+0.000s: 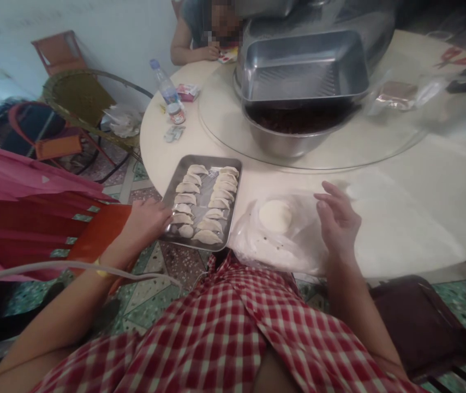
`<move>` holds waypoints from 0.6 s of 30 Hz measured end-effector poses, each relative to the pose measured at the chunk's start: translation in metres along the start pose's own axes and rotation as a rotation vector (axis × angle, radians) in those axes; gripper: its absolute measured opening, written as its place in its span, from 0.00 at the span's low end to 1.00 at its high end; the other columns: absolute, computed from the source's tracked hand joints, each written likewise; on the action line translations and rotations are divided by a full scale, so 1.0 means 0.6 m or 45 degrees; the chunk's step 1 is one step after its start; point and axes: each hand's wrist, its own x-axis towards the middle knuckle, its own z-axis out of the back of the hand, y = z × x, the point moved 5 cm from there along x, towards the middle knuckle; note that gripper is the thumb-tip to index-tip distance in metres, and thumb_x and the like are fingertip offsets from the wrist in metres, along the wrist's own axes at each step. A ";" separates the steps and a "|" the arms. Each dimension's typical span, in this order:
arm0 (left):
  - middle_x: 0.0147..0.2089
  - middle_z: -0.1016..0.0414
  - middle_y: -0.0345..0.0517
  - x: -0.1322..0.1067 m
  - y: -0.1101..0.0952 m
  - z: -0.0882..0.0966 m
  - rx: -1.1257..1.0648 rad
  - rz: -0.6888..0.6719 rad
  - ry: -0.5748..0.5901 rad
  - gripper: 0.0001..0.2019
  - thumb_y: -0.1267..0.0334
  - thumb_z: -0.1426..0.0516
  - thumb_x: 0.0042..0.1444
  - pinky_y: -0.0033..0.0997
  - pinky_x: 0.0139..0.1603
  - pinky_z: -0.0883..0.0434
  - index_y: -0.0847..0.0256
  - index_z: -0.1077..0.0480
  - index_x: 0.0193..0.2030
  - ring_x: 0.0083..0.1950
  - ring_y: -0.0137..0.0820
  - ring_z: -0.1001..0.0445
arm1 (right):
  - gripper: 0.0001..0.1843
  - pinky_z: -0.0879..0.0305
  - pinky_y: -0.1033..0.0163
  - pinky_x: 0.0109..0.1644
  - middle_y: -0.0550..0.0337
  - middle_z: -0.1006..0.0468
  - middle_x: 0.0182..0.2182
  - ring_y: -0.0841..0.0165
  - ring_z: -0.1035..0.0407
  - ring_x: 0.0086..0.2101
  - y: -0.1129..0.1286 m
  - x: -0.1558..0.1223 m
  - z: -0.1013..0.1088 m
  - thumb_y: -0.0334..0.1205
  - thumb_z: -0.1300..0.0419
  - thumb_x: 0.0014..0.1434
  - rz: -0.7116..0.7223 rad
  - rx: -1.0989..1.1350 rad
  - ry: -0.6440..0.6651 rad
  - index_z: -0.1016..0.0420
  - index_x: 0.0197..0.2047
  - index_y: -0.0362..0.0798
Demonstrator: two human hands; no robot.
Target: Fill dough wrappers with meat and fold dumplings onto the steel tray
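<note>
Curled fingers of the left hand (148, 218) touch the left rim of the metal tray (212, 160), but I cannot tell if they really grip it. On the tray, two rows of folded dumplings (186, 198) lie at the near left edge of the round table (400, 207). Its wrist is straight and the forearm comes from the lower left. The right hand (337, 221) is open and holds nothing. Its fingers are spread loosely, just beside the stack of round wrappers (274, 215) on a plastic bag (282, 248). Further away stands a steel bowl (290, 139).
</note>
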 end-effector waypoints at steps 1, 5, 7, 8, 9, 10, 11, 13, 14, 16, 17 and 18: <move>0.36 0.24 0.57 -0.002 -0.001 0.002 0.010 0.005 0.004 0.15 0.61 0.51 0.65 0.45 0.38 0.46 0.63 0.27 0.33 0.43 0.47 0.31 | 0.08 0.35 0.40 0.62 0.58 0.23 0.54 0.59 0.29 0.56 0.000 0.000 0.000 0.41 0.39 0.60 0.000 0.001 -0.002 0.21 0.43 0.55; 0.36 0.24 0.58 -0.004 -0.004 0.001 0.040 0.035 0.022 0.15 0.62 0.51 0.64 0.45 0.38 0.46 0.63 0.27 0.32 0.43 0.48 0.31 | 0.08 0.35 0.41 0.62 0.58 0.23 0.54 0.59 0.30 0.56 0.000 0.000 0.000 0.41 0.39 0.60 0.001 -0.005 0.005 0.21 0.43 0.55; 0.35 0.24 0.58 -0.003 -0.005 0.000 0.048 0.063 0.024 0.15 0.62 0.50 0.64 0.44 0.37 0.46 0.63 0.27 0.30 0.42 0.48 0.30 | 0.09 0.35 0.42 0.62 0.58 0.23 0.54 0.59 0.30 0.56 0.000 0.000 0.000 0.41 0.39 0.60 0.010 -0.005 0.009 0.21 0.44 0.55; 0.34 0.24 0.59 -0.004 -0.005 0.000 0.051 0.076 0.024 0.15 0.63 0.51 0.64 0.44 0.37 0.46 0.63 0.27 0.30 0.41 0.47 0.30 | 0.09 0.35 0.42 0.62 0.57 0.23 0.54 0.59 0.30 0.56 0.000 0.000 0.000 0.41 0.39 0.60 0.015 -0.002 0.010 0.21 0.44 0.55; 0.34 0.24 0.59 -0.004 -0.006 0.001 0.053 0.084 0.024 0.15 0.62 0.51 0.64 0.44 0.37 0.46 0.63 0.27 0.31 0.41 0.47 0.30 | 0.09 0.35 0.42 0.62 0.57 0.23 0.54 0.59 0.30 0.56 0.001 0.000 0.000 0.40 0.39 0.60 0.021 0.001 0.010 0.21 0.44 0.55; 0.35 0.24 0.58 -0.004 -0.006 0.002 0.053 0.088 0.024 0.14 0.62 0.51 0.64 0.43 0.36 0.46 0.63 0.27 0.33 0.41 0.47 0.30 | 0.09 0.35 0.42 0.62 0.58 0.23 0.54 0.59 0.30 0.56 0.001 0.000 0.000 0.40 0.39 0.60 0.024 0.004 0.009 0.21 0.44 0.55; 0.35 0.24 0.58 -0.004 -0.007 0.004 0.050 0.085 0.026 0.14 0.61 0.50 0.64 0.43 0.36 0.46 0.62 0.26 0.34 0.41 0.48 0.29 | 0.09 0.35 0.42 0.61 0.58 0.23 0.54 0.59 0.30 0.56 0.001 0.000 0.000 0.40 0.39 0.60 0.026 0.006 0.007 0.21 0.44 0.55; 0.36 0.23 0.58 -0.004 -0.009 0.006 0.037 0.065 0.031 0.13 0.60 0.50 0.63 0.43 0.36 0.46 0.62 0.26 0.36 0.42 0.49 0.29 | 0.09 0.35 0.42 0.61 0.58 0.23 0.55 0.59 0.30 0.56 0.001 0.000 0.000 0.40 0.39 0.60 0.019 0.008 0.002 0.21 0.44 0.55; 0.36 0.23 0.58 -0.003 -0.010 0.007 0.021 0.058 0.028 0.13 0.60 0.49 0.63 0.43 0.36 0.45 0.61 0.26 0.36 0.42 0.49 0.30 | 0.09 0.35 0.42 0.61 0.58 0.23 0.55 0.59 0.30 0.56 0.000 0.000 0.000 0.40 0.39 0.60 0.013 0.009 0.000 0.21 0.44 0.55; 0.36 0.24 0.58 -0.001 -0.010 0.006 -0.018 0.061 0.012 0.13 0.60 0.49 0.63 0.43 0.37 0.45 0.61 0.26 0.35 0.42 0.48 0.30 | 0.09 0.35 0.42 0.61 0.58 0.23 0.55 0.59 0.30 0.56 -0.001 -0.001 -0.001 0.40 0.39 0.60 -0.002 0.013 0.003 0.21 0.44 0.55; 0.35 0.24 0.58 0.000 -0.009 0.005 -0.035 0.069 0.001 0.13 0.60 0.49 0.63 0.43 0.37 0.45 0.61 0.26 0.34 0.42 0.48 0.30 | 0.09 0.35 0.42 0.61 0.58 0.23 0.55 0.59 0.30 0.56 -0.002 -0.001 -0.001 0.40 0.39 0.60 -0.008 0.017 0.006 0.21 0.44 0.55; 0.34 0.24 0.58 0.000 -0.008 0.004 -0.047 0.077 -0.008 0.14 0.60 0.50 0.63 0.42 0.37 0.45 0.61 0.27 0.33 0.41 0.47 0.30 | 0.09 0.35 0.42 0.62 0.58 0.23 0.55 0.59 0.30 0.56 -0.002 -0.001 -0.001 0.40 0.39 0.60 -0.011 0.019 0.008 0.21 0.44 0.55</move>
